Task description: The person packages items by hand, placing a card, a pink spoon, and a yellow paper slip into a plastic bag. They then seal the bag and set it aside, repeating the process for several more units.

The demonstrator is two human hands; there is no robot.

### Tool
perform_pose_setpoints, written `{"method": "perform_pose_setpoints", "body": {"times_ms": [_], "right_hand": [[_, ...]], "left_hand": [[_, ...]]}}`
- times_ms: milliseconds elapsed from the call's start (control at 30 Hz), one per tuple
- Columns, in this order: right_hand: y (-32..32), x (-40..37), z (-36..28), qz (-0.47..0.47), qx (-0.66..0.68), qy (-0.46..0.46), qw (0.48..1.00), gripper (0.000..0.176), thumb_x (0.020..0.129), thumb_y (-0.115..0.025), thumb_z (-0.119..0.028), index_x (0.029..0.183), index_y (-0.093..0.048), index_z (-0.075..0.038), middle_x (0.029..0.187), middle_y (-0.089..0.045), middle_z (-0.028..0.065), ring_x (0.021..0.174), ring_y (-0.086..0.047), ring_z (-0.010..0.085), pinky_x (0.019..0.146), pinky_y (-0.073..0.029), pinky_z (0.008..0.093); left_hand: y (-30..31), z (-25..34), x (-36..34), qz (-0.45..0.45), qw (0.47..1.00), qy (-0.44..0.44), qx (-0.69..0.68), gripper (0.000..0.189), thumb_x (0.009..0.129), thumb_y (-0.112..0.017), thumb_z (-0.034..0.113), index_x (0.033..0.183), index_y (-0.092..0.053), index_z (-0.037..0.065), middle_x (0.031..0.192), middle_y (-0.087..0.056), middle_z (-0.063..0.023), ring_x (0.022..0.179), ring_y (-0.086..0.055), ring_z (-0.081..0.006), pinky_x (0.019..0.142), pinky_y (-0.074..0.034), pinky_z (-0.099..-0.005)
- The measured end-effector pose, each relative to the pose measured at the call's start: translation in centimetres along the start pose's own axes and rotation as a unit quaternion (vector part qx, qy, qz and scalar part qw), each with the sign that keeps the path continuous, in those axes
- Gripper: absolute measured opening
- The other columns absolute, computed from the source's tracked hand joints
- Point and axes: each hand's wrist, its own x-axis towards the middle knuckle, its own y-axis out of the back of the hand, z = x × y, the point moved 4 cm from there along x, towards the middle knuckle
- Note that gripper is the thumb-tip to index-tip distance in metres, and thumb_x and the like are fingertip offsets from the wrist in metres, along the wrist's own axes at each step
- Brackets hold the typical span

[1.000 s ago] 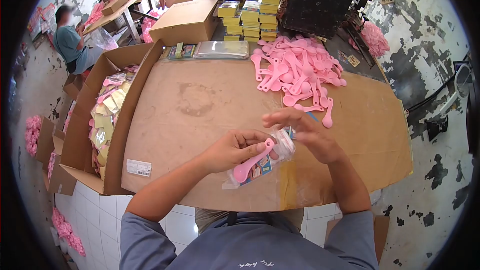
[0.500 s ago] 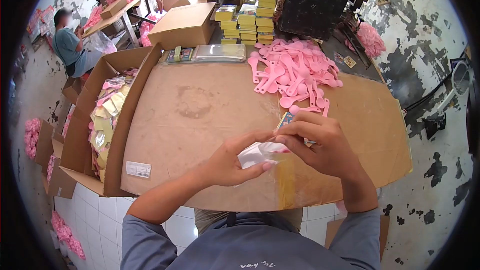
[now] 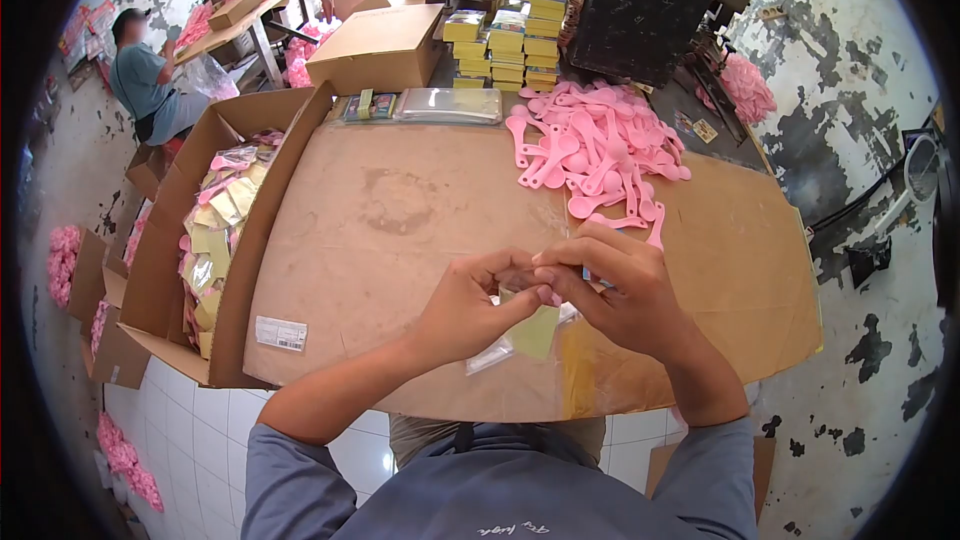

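Note:
A small clear plastic bag (image 3: 490,352) with a yellow-green card (image 3: 536,333) showing in it hangs below my two hands. My left hand (image 3: 474,306) pinches the top of the bag between thumb and fingers. Against it, my right hand (image 3: 618,292) has its thumb and fingertips pressed together at the bag's upper edge. A bit of pink shows at the fingertips; most of that item is hidden. Beyond my hands lies a heap of pink measuring spoons (image 3: 600,145) on the cardboard-covered table (image 3: 350,270).
An open carton (image 3: 262,270) of filled bags stands at the left. At the back are a closed box (image 3: 375,45), stacks of yellow-edged cards (image 3: 507,43), clear plastic sleeves (image 3: 448,106) and a dark machine (image 3: 635,10). Another person (image 3: 145,80) sits at the far left.
The yellow-green card now shows in the bag under my hands. My left hand has come up against my right, and their fingertips meet at the bag's top. The view has shifted slightly.

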Motion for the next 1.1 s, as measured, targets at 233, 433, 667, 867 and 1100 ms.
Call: {"method": "perform_pose_setpoints", "body": {"times_ms": [233, 433, 667, 867, 1100], "right_hand": [[0.1, 0.6, 0.3, 0.035, -0.017, -0.01, 0.999, 0.016, 0.088, -0.076, -0.005, 0.103, -0.072, -0.005, 0.08, -0.063, 0.0062, 0.063, -0.061, 0.016, 0.054, -0.046, 0.0287], [1.3, 0.8, 1.4, 0.036, -0.012, -0.065, 0.997, 0.017, 0.09, -0.075, -0.005, 0.106, -0.071, -0.004, 0.078, -0.062, 0.0038, 0.063, -0.058, 0.0113, 0.054, -0.045, 0.0267], [1.3, 0.7, 0.4, 0.121, -0.131, 0.083, 0.98, 0.019, 0.085, -0.076, -0.006, 0.102, -0.07, -0.007, 0.099, -0.064, 0.0057, 0.087, -0.063, 0.0221, 0.072, -0.048, 0.0334], [-1.0, 0.2, -0.3, 0.052, -0.314, 0.145, 0.937, 0.021, 0.078, -0.075, -0.013, 0.096, -0.067, -0.005, 0.102, -0.062, 0.0063, 0.099, -0.061, 0.0234, 0.084, -0.045, 0.0365], [-1.5, 0.7, 1.5, -0.003, -0.323, 0.105, 0.941, 0.018, 0.08, -0.069, -0.014, 0.093, -0.063, -0.004, 0.094, -0.058, 0.0088, 0.093, -0.059, 0.025, 0.084, -0.045, 0.037]], "left_hand": [[0.3, -1.4, 0.3, -0.02, 0.994, 0.028, -0.105, 0.03, 0.103, -0.064, 0.013, 0.128, -0.062, -0.002, 0.111, -0.074, -0.0086, 0.104, -0.069, -0.013, 0.091, -0.056, -0.0285], [0.7, 0.0, -0.1, -0.052, 0.998, -0.017, 0.006, 0.037, 0.103, -0.065, 0.015, 0.137, -0.059, 0.002, 0.118, -0.074, -0.0129, 0.101, -0.069, -0.0113, 0.086, -0.056, -0.0271], [1.4, -1.1, 0.3, 0.002, 0.991, -0.03, 0.128, 0.046, 0.098, -0.069, 0.006, 0.142, -0.056, 0.002, 0.104, -0.078, -0.0046, 0.061, -0.051, 0.003, 0.053, -0.039, -0.018], [0.3, 0.1, -0.3, 0.044, 0.956, -0.102, 0.273, 0.052, 0.091, -0.076, 0.009, 0.137, -0.055, -0.003, 0.091, -0.079, -0.0074, 0.053, -0.053, -0.0053, 0.049, -0.043, -0.0234], [-0.1, -0.6, -0.4, 0.021, 0.927, -0.134, 0.351, 0.054, 0.09, -0.075, 0.011, 0.139, -0.054, -0.002, 0.09, -0.078, -0.0097, 0.052, -0.059, -0.0157, 0.052, -0.049, -0.0283]]}}
